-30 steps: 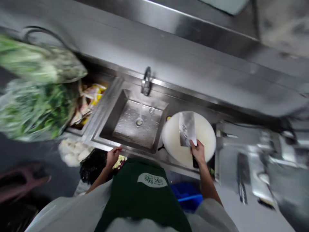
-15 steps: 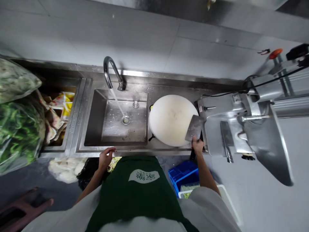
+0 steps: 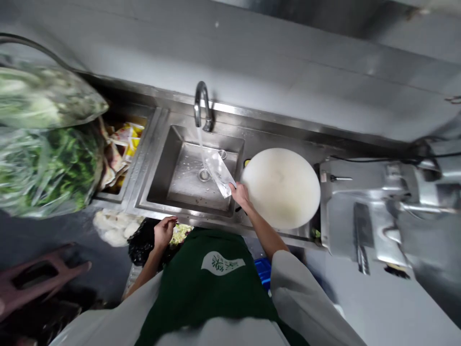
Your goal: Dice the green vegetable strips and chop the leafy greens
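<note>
My right hand (image 3: 239, 193) grips a cleaver (image 3: 219, 170) by its handle. The broad blade lies over the right half of the sink (image 3: 169, 192), where the stream from the tap (image 3: 200, 103) meets its far end. My left hand (image 3: 164, 231) hangs just in front of the sink's near edge, fingers bent together, with nothing visible in them. To the right of the sink is a thick round white chopping board (image 3: 283, 187), its top bare; my right wrist passes beside its left rim.
A slicing machine (image 3: 382, 192) with another cleaver (image 3: 362, 230) on it stands at the right. Bagged leafy greens (image 3: 54, 163) and packets (image 3: 124, 144) are at the left. Below are a black bag (image 3: 146, 240), a pink stool (image 3: 39, 274) and a blue crate (image 3: 263, 271).
My right hand has carried the cleaver left, from the board's right edge to the running water over the sink. My left hand stays near the sink's front edge. The view has shifted left.
</note>
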{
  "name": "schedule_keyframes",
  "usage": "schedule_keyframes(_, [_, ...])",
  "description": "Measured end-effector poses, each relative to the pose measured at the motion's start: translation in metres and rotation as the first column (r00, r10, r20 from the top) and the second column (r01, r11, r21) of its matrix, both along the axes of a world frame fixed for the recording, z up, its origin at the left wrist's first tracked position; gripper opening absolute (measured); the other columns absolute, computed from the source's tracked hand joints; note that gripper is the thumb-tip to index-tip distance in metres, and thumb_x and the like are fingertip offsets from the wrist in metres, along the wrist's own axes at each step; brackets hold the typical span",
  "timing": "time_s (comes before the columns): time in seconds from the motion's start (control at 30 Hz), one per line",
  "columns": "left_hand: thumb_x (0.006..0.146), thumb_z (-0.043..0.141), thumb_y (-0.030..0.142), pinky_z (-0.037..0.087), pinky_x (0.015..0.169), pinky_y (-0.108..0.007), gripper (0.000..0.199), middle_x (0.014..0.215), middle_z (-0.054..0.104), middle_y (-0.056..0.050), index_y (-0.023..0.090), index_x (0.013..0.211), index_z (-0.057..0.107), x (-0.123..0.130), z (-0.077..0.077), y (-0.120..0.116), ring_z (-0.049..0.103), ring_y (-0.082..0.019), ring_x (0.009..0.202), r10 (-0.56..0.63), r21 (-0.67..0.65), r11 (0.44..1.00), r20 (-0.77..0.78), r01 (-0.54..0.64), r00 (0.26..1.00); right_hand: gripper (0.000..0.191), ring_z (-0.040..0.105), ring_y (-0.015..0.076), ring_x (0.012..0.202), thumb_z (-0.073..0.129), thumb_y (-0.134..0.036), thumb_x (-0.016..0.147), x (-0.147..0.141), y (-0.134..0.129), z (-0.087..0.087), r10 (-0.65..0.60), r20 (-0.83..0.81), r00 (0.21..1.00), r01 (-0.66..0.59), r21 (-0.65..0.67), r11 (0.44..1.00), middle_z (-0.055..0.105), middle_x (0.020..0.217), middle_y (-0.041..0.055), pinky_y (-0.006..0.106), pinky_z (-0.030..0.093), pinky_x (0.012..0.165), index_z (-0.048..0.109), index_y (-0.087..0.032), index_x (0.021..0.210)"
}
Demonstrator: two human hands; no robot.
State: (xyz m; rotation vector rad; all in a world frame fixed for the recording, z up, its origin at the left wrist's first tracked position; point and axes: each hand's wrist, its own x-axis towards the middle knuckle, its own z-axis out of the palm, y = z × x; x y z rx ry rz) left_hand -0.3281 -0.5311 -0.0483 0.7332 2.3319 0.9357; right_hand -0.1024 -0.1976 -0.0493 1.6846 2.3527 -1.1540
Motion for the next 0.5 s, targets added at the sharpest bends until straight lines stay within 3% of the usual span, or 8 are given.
schedule_keyframes(0.13, [0.090,0.049,0.039,0.060,0.088,-0.037,0.034,0.098,0.077,-0.010,0.017,0.097,0.073,-0.001,0.004,-0.036,0.074,-0.024,0.091,0.127,0.046,0.991,0.012,-0.127,0.992,0.055,0.068,0.0292,0.108,0.041,-0.054,0.103,-0.076,0.028,0.011,0.039,-0.029,0.999,-0.040,-0.027,0.999,0.074,0.105,0.0188,0.035,0.049,0.094,0.069,-0.008,0.117])
schedule_keyframes(0.27, [0.090,0.049,0.038,0.058,0.090,-0.038,0.032,0.099,0.076,-0.010,0.018,0.098,0.072,0.008,-0.009,-0.085,0.073,-0.024,0.093,0.234,0.015,0.972,-0.010,-0.234,0.972,0.054,0.068,0.0279,0.105,0.045,-0.053,0.102,-0.120,0.059,0.025,0.118,-0.034,0.992,-0.117,0.026,0.993,0.074,0.102,0.0166,0.032,0.049,0.090,0.069,-0.007,0.119])
schedule_keyframes(0.37, [0.089,0.049,0.036,0.057,0.089,-0.038,0.029,0.098,0.075,-0.009,0.020,0.097,0.071,0.014,-0.021,-0.102,0.072,-0.024,0.091,0.277,-0.006,0.961,-0.045,-0.278,0.960,0.046,0.067,0.0299,0.103,0.054,-0.050,0.099,-0.126,0.068,0.038,0.224,0.056,0.973,-0.230,0.147,0.962,0.073,0.104,0.0182,0.034,0.048,0.089,0.069,-0.010,0.115])
schedule_keyframes(0.5, [0.085,0.049,0.035,0.057,0.085,-0.036,0.029,0.099,0.075,-0.010,0.019,0.092,0.072,0.010,-0.033,-0.084,0.072,-0.025,0.091,0.263,-0.023,0.964,-0.023,-0.264,0.964,0.033,0.065,0.0259,0.093,0.054,-0.044,0.098,-0.088,0.071,0.055,0.293,0.136,0.946,-0.323,0.356,0.877,0.071,0.099,0.0159,0.032,0.045,0.082,0.069,-0.015,0.102])
